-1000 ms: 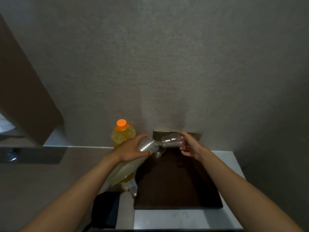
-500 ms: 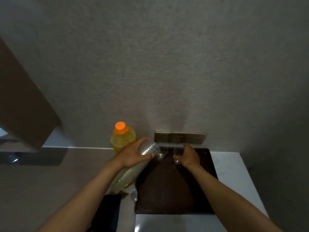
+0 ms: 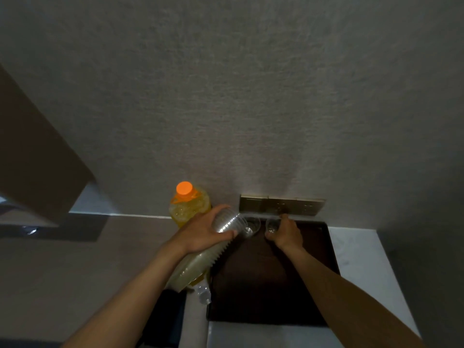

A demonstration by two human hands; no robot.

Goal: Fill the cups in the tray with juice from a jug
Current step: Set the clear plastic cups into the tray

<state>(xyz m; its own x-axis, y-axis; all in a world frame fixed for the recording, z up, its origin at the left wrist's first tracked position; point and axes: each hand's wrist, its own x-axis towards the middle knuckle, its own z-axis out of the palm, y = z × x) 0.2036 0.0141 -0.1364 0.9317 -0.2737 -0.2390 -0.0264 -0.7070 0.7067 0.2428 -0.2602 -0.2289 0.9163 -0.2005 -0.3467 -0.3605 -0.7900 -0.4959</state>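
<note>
A dark brown tray (image 3: 253,285) lies on the counter against the wall. My left hand (image 3: 200,233) grips a long stack of clear plastic cups (image 3: 216,243) in its sleeve, held tilted over the tray's left edge. One clear cup (image 3: 253,224) stands at the tray's far left corner. Beside it, my right hand (image 3: 286,233) holds a second clear cup (image 3: 270,226) upright on the tray's far edge. The juice jug (image 3: 187,205), yellow with an orange cap, stands left of the tray by the wall.
A brass socket plate (image 3: 281,205) sits on the wall just behind the tray. A small clear bottle (image 3: 203,292) lies at the tray's left side, with a dark object (image 3: 165,320) nearer me. A white counter top (image 3: 356,252) lies right of the tray.
My right hand carried the single cup from the air by the stack down onto the tray's far edge, beside the first cup. My left hand kept hold of the stack.
</note>
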